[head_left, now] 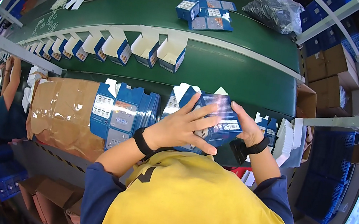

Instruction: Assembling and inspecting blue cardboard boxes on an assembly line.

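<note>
So, about halfway at a guess, though the full count can't be told from here; along the long green belt a row of opened-up blue-and-white cartons is already lined up, so that part looks done; a fat stack of flattened cartons is left untouched, leaned beside the crumpled brown wrapping paper, so plenty seems left to be opened; a loosely unfolded carton is also left lying on the far side, not squared up like the row.

The blue printed carton being worked on is held in front of the chest, tilted, with a white flap poking up at its back; it's grasped between both hands, the left hand with fingers spread across its near side, the right hand with fingers curled round the right edge, thumb up top; not finished yet, it seems.

Containers: brown cardboard boxes are set down at lower left, contents can't be made out; next to them a blue plastic crate, same story; in the nearest cartons of the row only bare white inner walls can be seen, nothing packed as far as is shown.
</note>
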Motion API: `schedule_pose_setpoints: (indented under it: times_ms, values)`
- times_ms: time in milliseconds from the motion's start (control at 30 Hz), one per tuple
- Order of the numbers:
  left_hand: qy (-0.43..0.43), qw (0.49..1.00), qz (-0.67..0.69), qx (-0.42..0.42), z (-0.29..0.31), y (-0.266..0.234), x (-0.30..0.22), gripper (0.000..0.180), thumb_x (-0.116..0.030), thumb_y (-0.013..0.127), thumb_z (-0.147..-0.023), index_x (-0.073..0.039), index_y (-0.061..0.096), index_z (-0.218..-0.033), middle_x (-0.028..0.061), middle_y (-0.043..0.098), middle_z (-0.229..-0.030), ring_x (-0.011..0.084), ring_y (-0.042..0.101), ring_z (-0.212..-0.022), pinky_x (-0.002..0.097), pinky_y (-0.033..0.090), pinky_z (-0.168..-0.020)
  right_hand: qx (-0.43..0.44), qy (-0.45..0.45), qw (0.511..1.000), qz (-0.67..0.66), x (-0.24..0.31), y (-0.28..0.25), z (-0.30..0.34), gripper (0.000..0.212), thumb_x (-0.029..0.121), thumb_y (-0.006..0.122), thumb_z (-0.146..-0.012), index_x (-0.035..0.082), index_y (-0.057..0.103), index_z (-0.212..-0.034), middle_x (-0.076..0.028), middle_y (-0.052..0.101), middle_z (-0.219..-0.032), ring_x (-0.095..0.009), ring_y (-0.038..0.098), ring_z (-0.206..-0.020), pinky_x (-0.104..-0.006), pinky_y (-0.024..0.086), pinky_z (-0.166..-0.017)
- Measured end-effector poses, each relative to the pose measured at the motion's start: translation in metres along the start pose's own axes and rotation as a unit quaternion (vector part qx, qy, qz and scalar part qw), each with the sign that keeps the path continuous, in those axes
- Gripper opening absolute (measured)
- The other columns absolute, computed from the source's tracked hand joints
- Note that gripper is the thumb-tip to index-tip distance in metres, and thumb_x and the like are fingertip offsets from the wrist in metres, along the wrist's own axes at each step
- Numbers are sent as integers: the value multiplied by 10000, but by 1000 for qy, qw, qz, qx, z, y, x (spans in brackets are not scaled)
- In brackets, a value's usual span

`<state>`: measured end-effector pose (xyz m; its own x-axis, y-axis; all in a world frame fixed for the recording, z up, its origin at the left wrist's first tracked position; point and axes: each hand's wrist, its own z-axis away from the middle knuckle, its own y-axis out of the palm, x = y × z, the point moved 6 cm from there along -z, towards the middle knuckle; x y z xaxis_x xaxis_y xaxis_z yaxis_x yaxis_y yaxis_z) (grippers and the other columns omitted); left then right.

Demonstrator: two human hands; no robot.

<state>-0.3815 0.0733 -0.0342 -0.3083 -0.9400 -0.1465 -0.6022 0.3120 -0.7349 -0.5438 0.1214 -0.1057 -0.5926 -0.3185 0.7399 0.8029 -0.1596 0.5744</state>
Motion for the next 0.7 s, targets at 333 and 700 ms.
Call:
schedule_pose_setpoints:
  times_ms: [333, 700]
  values:
    - [-762, 647, 23, 6, 152, 120, 68, 983, -91, 748, -669, -20, 118, -1422, 243, 381, -1301, 375, 375, -1216, 398, 337, -1000, -210, -290, 828, 431, -19, -108, -189, 1256, 174, 801, -602, 20, -151, -1408, -235, 301, -1400, -339, 429, -1220, -366, 389, -993]
    - [-721, 690, 43, -39, 178, 116, 67, 759, -146, 766, -648, -35, 342, -1267, 166, 429, -1225, 351, 397, -1176, 471, 308, -984, -230, 77, 958, 153, -130, -66, -35, 892, 180, 658, -770, -83, 85, -1401, -236, 411, -1334, -258, 462, -1182, -311, 398, -950]
